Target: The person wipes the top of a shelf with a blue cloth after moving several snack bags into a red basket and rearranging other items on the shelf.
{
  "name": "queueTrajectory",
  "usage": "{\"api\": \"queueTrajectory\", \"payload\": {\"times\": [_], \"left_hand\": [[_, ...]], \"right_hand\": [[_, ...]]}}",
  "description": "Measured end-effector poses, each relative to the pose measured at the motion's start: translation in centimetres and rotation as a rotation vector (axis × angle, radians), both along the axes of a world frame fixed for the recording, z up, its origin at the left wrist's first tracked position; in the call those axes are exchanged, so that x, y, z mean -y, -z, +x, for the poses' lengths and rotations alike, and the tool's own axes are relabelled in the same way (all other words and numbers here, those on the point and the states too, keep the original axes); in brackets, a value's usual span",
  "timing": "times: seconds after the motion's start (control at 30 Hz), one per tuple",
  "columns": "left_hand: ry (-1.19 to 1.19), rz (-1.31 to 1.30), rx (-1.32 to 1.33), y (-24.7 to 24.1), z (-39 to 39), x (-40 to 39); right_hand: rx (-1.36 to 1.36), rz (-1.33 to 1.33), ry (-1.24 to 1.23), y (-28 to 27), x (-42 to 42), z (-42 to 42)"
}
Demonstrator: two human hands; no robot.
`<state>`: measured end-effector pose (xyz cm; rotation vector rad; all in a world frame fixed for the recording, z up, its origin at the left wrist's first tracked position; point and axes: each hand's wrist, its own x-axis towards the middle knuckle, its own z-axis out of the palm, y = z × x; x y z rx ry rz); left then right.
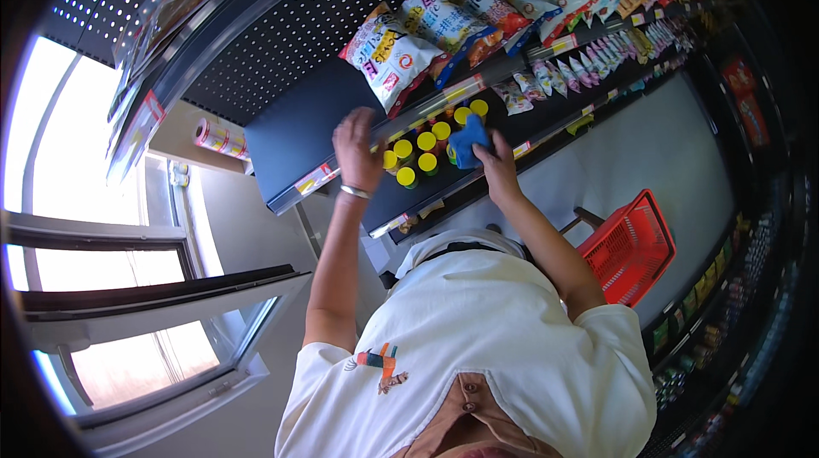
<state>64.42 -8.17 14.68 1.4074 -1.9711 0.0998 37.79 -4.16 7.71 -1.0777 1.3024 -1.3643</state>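
My right hand (499, 167) grips a crumpled blue cloth (469, 141) above the lower shelf. Just beside the cloth stands a group of several jars with yellow lids (426, 141), partly covered by it. My left hand (356, 148), somewhat blurred and with a bracelet at the wrist, is raised by the front edge of the upper shelf (307, 132). No object shows in that hand, and its thumb is apart from the fingers. A white snack bag (393, 58) leans on the upper shelf just beyond it.
More snack bags (489, 4) line the upper shelf to the right, with small packets (582, 68) below them. A red shopping basket (630, 250) is at my right. On the left, an open window (160, 323) juts inward. Roll-shaped packages (221, 139) lie behind the shelf end.
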Motion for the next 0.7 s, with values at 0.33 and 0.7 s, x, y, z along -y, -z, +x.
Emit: {"api": "queueTrajectory", "payload": {"times": [0.33,0.7], "left_hand": [[-0.193,0.410,0.394,2.5,2.3,1.7],[-0.209,0.393,0.365,3.0,2.4,1.9]], "right_hand": [[-0.895,-0.373,-0.106,-1.1,3.8,7.8],[-1.123,-0.282,0.013,0.5,5.7,4.7]]}}
